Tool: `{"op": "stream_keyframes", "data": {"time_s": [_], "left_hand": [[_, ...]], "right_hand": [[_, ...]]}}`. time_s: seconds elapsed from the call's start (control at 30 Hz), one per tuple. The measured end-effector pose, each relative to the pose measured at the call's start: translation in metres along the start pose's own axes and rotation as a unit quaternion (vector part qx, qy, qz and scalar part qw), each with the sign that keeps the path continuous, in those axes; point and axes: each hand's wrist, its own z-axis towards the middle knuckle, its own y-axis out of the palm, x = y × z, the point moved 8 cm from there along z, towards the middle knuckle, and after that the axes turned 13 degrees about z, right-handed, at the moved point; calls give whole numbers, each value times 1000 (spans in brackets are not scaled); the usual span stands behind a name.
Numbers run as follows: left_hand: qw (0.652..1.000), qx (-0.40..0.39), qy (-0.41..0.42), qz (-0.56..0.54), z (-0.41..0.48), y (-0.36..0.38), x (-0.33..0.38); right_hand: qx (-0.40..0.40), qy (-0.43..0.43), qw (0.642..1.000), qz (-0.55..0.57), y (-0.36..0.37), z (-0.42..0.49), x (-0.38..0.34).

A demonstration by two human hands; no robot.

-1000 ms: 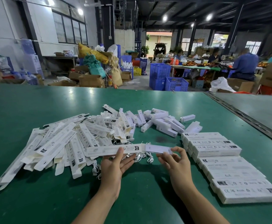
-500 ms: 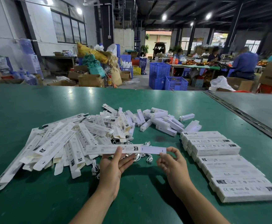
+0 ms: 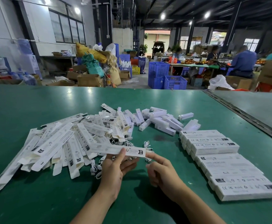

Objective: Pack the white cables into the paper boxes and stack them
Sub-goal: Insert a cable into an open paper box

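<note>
blue crates (image 3: 175,82) and cardboard boxes (image 3: 89,80) stand beyond the green table (image 3: 35,110).

Bare left hand (image 3: 114,170) and bare right hand (image 3: 162,173), slender fingers (image 3: 154,157) with short nails, forearms (image 3: 91,206) likewise uncovered.

Left hand (image 3: 116,168) grips paper box (image 3: 116,150) over green table (image 3: 35,110); right hand (image 3: 162,172) index touches its end.

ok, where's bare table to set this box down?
Free: the near table strip, bordered by the flat boxes on the left and the stack on the right; the stained gap ahead of the right hand, left of the stack; the far table beyond the piles. Crowded: the cables beside and under the left hand and box.
</note>
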Motion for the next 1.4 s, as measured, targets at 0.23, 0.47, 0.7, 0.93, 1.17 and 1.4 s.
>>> {"op": "stream_keyframes", "data": {"time_s": [0.23,0.47,0.7,0.93,1.17,1.4], "left_hand": [[998,-38,-40,7,-2,9,-7],[998,63,11,-28,1,-15,7],[994,99,-2,-38,0,-21,6],[993,106,-10,-47,-1,-23,7],[994,100,-9,-43,-1,-22,8],[994,101,-6,-49,-1,-24,9]], "right_hand": [[-98,59,993,-1,19,-8,4],[182,-195,930,-253,-35,-9,-40],[230,-98,773,-583,-39,8,-35],[231,-59,750,-617,-43,11,-33],[126,-106,714,-680,-22,16,-25],[127,-127,761,-623,-27,11,-31]]}}
